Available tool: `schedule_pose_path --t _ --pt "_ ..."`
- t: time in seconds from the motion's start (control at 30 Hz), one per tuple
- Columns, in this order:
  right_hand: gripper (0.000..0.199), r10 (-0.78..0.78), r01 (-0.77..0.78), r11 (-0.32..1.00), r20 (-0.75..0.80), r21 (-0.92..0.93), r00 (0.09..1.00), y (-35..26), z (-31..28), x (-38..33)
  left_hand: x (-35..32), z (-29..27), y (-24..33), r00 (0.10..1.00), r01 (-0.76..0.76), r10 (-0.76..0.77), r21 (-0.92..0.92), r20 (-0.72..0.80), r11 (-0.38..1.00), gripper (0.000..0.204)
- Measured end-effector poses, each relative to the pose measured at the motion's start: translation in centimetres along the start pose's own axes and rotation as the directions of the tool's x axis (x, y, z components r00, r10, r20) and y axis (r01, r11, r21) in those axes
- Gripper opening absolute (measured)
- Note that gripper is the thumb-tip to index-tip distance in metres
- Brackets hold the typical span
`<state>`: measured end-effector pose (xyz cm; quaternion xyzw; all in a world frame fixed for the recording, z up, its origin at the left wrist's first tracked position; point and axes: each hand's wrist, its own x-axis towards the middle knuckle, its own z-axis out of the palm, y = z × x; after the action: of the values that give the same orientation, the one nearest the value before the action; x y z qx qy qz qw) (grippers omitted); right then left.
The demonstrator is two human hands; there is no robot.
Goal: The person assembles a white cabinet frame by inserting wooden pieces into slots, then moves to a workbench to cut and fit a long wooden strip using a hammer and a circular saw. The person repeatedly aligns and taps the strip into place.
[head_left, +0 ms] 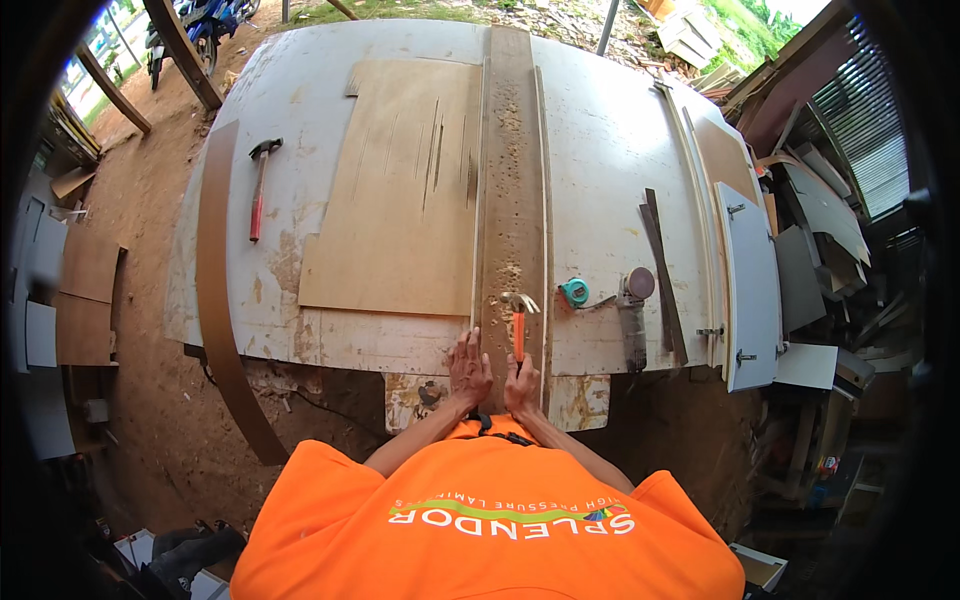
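A pale worktable carries a long brown board, plywood panel, red-handled hammer and teal tape measure.

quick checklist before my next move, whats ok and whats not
1. Orange-handled hammer in the right hand: ok, held by its lower end.
2. Left hand away from the hammer's head: ok, it is to the left, by the near end of the left pale strip.
3. Left hand's hold on that strip: cannot tell, touching or gripping is unclear.
4. Brown plank unmarked: not ok, it shows scattered pits or crumbs.
5. Teal tape measure off the plank: ok, right of it on the white tabletop.
6. Hammer's head touching the plank: cannot tell from above.
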<state>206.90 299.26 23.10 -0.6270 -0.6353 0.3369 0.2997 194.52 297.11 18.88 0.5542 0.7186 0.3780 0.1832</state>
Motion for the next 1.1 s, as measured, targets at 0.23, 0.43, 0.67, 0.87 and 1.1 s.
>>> schedule_pose_path --t 0.23,0.43,0.67,0.87,1.1 --pt "0.036 -0.107 0.108 0.988 0.019 -0.107 0.994 0.4 1.0 0.8 -0.1 0.7 -0.4 1.0 0.009 -0.009 0.032 -0.02 0.999 0.064" --pt "0.037 -0.066 0.066 0.998 -0.019 0.009 0.998 0.6 0.8 0.9 -0.1 0.8 -0.5 1.0 0.022 -0.021 0.035 -0.012 0.999 0.063" --pt "0.032 -0.045 0.062 0.985 0.104 -0.159 0.994 0.9 1.0 1.6 -0.1 1.0 -0.8 1.0 -0.004 0.005 0.063 -0.003 0.998 0.062" --pt "0.035 0.005 0.006 0.989 0.078 -0.146 0.997 0.1 -0.3 1.5 0.1 0.8 -0.6 1.0 0.009 -0.01 0.056 0.027 0.998 0.064" --pt "0.034 -0.03 0.057 0.978 0.138 -0.2 0.99 0.0 0.0 1.8 0.1 0.6 -0.5 1.0 0.0 -0.001 0.04 0.011 0.999 0.063"
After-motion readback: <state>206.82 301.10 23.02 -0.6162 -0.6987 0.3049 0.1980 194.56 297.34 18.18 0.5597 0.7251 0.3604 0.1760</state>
